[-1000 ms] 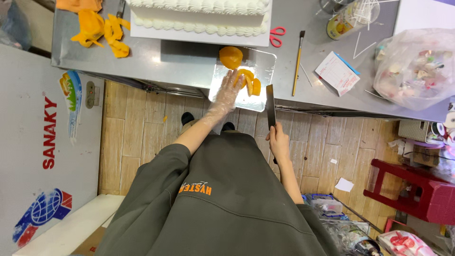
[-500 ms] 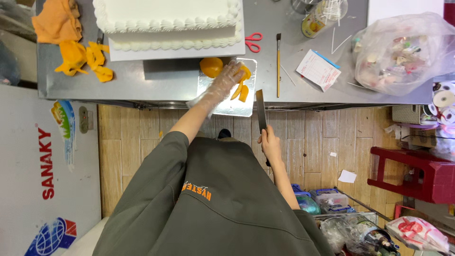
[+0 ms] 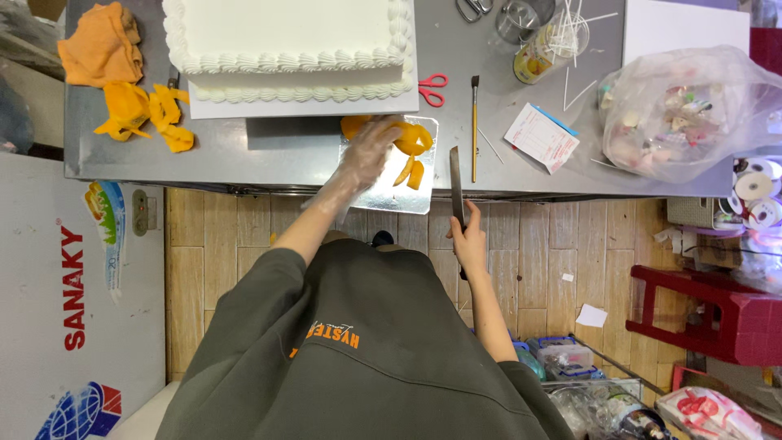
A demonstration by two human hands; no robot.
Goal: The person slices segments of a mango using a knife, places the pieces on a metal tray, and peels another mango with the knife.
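Head view: L hand (image 3: 368, 153), gloved, fingers spread on mango pieces (image 3: 410, 147), same spot as 0.5 s ago. R hand (image 3: 470, 244) fingers clamped on knife (image 3: 457, 186), blade now over bench (image 3: 309, 159) edge by tray (image 3: 391, 195).

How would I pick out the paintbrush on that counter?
Start at the big white cake on the steel counter. Right of its corner lie red scissors; beside them is the paintbrush, a thin wooden stick with a dark tip, slimmer than the knife below.

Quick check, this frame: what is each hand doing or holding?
Left hand: gloved, on the orange fruit pieces; grip cannot be told.
Right hand: closed around the knife.
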